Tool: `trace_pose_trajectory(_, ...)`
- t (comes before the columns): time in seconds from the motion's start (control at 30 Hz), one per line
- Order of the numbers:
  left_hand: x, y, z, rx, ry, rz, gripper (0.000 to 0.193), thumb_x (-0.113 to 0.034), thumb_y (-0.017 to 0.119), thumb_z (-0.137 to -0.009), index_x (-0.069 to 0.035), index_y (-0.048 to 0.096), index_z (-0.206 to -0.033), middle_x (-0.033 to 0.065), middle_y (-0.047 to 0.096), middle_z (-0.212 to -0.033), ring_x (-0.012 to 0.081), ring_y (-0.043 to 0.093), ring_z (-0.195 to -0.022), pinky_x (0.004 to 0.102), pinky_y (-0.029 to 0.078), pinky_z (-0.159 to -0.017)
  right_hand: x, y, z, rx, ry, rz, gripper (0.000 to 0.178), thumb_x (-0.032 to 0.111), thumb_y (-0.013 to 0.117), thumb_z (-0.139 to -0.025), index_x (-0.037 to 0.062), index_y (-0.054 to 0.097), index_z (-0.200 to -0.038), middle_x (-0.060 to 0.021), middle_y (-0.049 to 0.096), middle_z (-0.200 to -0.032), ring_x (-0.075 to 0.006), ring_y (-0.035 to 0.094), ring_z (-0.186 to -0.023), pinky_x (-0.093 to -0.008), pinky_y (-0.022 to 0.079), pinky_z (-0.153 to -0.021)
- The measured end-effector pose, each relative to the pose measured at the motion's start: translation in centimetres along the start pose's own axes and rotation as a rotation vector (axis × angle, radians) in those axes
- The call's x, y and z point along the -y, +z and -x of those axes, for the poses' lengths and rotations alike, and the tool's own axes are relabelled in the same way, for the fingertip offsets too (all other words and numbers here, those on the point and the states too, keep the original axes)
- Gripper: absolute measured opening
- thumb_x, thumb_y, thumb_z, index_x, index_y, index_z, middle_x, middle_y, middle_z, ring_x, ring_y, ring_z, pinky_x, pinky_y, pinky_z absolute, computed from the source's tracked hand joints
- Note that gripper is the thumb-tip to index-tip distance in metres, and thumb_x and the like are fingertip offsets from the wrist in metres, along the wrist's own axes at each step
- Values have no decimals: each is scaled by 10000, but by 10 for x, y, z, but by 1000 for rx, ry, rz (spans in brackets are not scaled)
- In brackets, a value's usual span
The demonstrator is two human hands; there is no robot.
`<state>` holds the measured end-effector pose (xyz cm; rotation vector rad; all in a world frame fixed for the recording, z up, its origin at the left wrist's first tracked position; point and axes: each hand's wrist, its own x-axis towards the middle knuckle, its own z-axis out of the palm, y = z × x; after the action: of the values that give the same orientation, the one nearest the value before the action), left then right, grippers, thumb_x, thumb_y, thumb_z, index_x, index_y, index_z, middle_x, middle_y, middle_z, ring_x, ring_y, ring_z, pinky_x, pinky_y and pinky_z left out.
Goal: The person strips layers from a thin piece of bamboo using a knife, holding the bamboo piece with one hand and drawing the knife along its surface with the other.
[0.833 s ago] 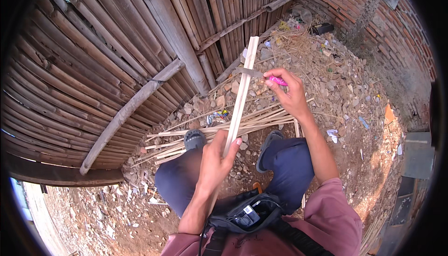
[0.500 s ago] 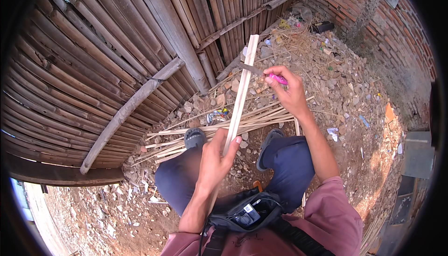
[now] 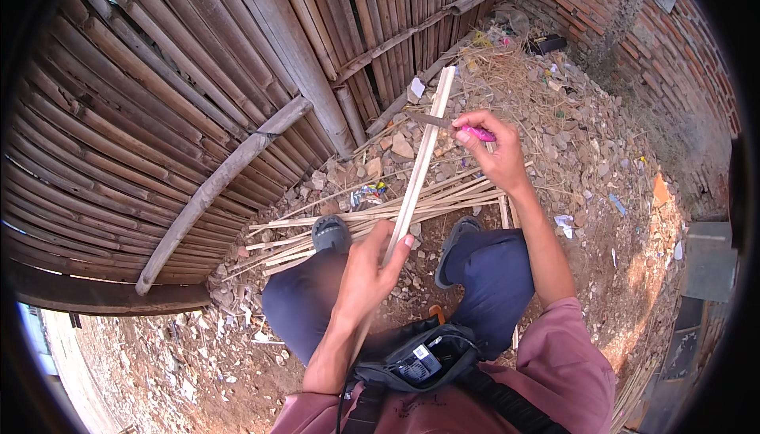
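Observation:
My left hand [image 3: 372, 269] is closed around the lower part of a long pale bamboo strip [image 3: 420, 166], which slants up and away to the right. A lengthwise line runs along the strip's face. My right hand [image 3: 495, 149] grips the pink handle of a knife [image 3: 427, 118]. Its dark blade lies across the strip near the far end and points left. Below the strip's middle, a bundle of pale bamboo strips [image 3: 443, 200] rests on the ground beyond my feet.
A bamboo-slat wall [image 3: 158, 117] rises on the left, with a brick wall [image 3: 665, 62] at the far right. Rubble, straw and litter cover the ground [image 3: 570, 173]. An open dark waist bag [image 3: 419, 359] hangs at my lap, between my bent knees.
The bamboo strip's far end has swung slightly right and lower. My right hand and the knife have shifted a little right with it, while my left hand has hardly moved.

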<state>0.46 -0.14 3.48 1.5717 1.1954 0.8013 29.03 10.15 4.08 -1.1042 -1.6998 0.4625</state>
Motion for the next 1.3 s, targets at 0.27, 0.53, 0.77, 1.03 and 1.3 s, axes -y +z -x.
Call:
trace_pose_trajectory(0.27, -4, 0, 1, 2, 6, 7, 195, -193, 687, -1069, -2, 661, -1098, 48, 711, -739, 57, 543, -692, 287, 464, -633, -3, -2, -2, -112, 22, -9, 145, 80, 728, -1018, 6, 731, -1143, -70, 777, -1019, -145, 751, -937, -299, 585, -850)
trace_pose_trajectory(0.53, -3, 0, 0, -10, -14, -50, 243, -209, 738, -1048, 14, 652, -1089, 91, 756, -801, 77, 628, -738, 306, 524, -682, -5, 0, -3, -106, 14, 55, 157, 90, 739, -1011, 21, 731, -1152, -72, 780, -1021, -151, 744, -922, -314, 587, -838)
trace_pose_trajectory(0.77, 2, 2, -1, -62, 17, -37, 293, -246, 772, -1025, 13, 640, -1057, 152, 725, -754, 192, 667, -664, 366, 518, -633, 0, 4, -1, -71, -13, 102, 175, 114, 765, -999, 34, 733, -1152, -94, 791, -1043, -174, 759, -945, -324, 592, -851)
trace_pose_trajectory(1.03, 1, -1, -1, -47, -25, -77, 309, -242, 800, -1013, 18, 641, -1063, 132, 781, -850, 123, 712, -785, 328, 559, -705, 5, 10, -1, -6, -21, 69, 192, 85, 782, -977, 24, 728, -1151, -103, 797, -1033, -182, 770, -960, -316, 589, -845)
trace_pose_trajectory(1.3, 3, 0, -1, -51, -27, -68, 320, -240, 813, -1003, 20, 638, -1068, 139, 781, -867, 122, 709, -792, 329, 565, -712, 12, 8, -1, 3, -12, 63, 181, 65, 771, -978, 6, 727, -1144, -116, 799, -1044, -184, 774, -965, -316, 594, -850)
